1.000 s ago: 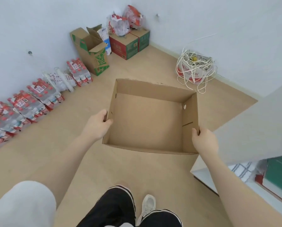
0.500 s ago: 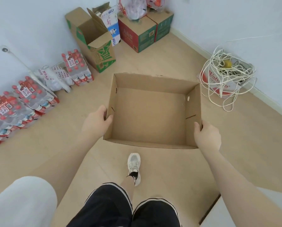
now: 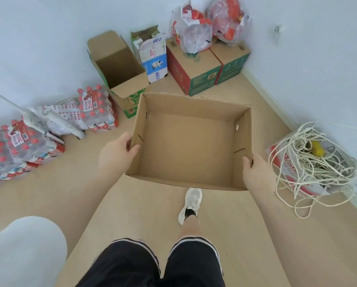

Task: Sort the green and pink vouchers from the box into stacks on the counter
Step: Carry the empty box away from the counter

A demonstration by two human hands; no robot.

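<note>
The person holds an open cardboard box (image 3: 186,146) in the air above the wooden floor (image 3: 246,235), one hand on each side wall. The left hand (image 3: 115,155) grips the box's left wall near its front corner, thumb hooked over the rim to the inside, the other fingers curled against the outside. The right hand (image 3: 257,172) grips the right wall at its front corner, thumb on the rim, fingers wrapped round the outside. So each grip is pinching the box wall. Only bare brown cardboard shows inside the box; no green or pink vouchers can be seen in it.

Below the box, a white sneaker (image 3: 191,204) stands on the floor, with black shorts (image 3: 152,264) at the bottom edge of the view. Along the left wall lie shrink-wrapped packs of red-capped bottles (image 3: 97,108). In the far corner stand an open brown carton with green print (image 3: 119,69), a blue-and-white milk carton box (image 3: 152,56) and two red-and-green cartons (image 3: 196,71) topped with plastic bags (image 3: 196,34). Near the right wall a tangle of white cord (image 3: 310,160) lies over a flattened bag on the floor.
</note>
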